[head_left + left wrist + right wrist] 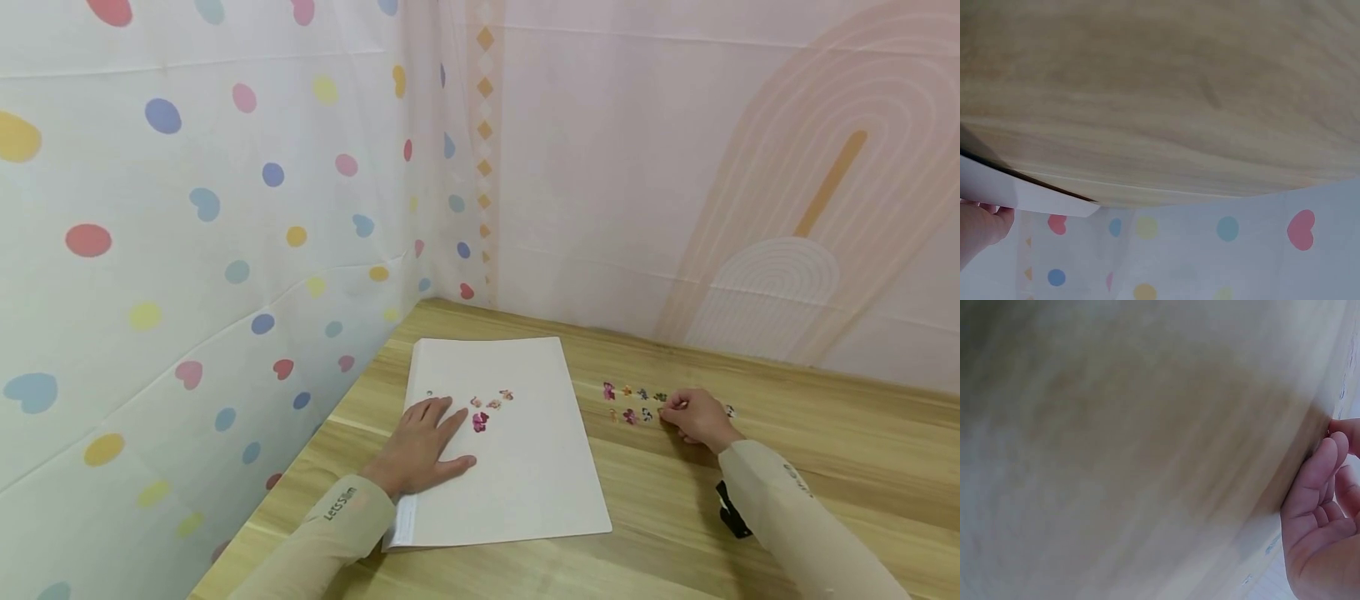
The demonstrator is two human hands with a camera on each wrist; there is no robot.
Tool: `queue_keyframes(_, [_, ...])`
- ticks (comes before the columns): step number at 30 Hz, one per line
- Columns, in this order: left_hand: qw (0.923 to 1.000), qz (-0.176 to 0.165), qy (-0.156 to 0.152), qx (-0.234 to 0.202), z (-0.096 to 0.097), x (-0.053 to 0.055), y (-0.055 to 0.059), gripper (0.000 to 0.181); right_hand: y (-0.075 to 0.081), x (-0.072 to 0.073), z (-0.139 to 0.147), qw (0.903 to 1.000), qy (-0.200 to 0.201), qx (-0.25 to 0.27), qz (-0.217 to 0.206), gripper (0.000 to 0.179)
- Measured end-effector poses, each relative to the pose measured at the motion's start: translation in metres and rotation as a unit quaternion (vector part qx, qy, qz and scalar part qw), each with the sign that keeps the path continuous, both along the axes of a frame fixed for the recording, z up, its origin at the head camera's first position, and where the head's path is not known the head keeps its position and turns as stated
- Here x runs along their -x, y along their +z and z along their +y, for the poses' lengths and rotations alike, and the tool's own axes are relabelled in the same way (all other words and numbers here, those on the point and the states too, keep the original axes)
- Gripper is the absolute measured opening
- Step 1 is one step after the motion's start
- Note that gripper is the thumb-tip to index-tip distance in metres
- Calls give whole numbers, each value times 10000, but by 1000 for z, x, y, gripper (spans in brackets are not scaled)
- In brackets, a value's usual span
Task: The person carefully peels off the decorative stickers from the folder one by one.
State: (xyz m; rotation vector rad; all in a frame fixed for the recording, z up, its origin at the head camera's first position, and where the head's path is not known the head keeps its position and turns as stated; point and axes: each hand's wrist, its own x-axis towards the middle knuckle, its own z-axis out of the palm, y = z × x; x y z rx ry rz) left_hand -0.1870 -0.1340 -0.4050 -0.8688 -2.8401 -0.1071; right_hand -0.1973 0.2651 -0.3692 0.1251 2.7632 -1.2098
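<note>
My left hand (422, 446) rests with spread fingers on the left side of a white folder-like sheet (517, 492), seen edge-on in the left wrist view. Beside its fingertips lie a magenta flower-like piece (480, 422) and several smaller pinkish ones (493, 405). Right of the sheet, my right hand (697, 417) is down at the table, thumb and forefinger pinching at a tiny flower-like piece mostly hidden by the fingertips. In the right wrist view its fingers (1319, 469) curl close against the wood. Two short rows of colourful pieces (629, 415) lie left of it.
The wooden table (660, 508) meets a dotted cloth (225, 333) on the left and a pink patterned cloth (600, 208) at the back. One more small piece (731, 411) lies just right of my right hand. A black strap device (732, 510) sits under the right wrist.
</note>
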Motion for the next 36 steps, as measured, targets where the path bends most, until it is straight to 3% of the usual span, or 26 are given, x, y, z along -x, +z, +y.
queue_keyframes(16, [10000,-74,25,53,-1,0,1,70,1,-5,7,9974,478,524,89,16])
queue_keyframes(22, [10000,-85,-6,-5,-1,0,2,70,2,-2,9,9971,284,699,-54,22])
queue_keyframes(26, [9999,-122,21,-20,0,0,3,70,9,0,-2,9976,119,676,-43,25])
queue_keyframes(36, [9999,-113,45,-7,-2,-2,1,72,8,14,-55,9880,696,1348,272,25])
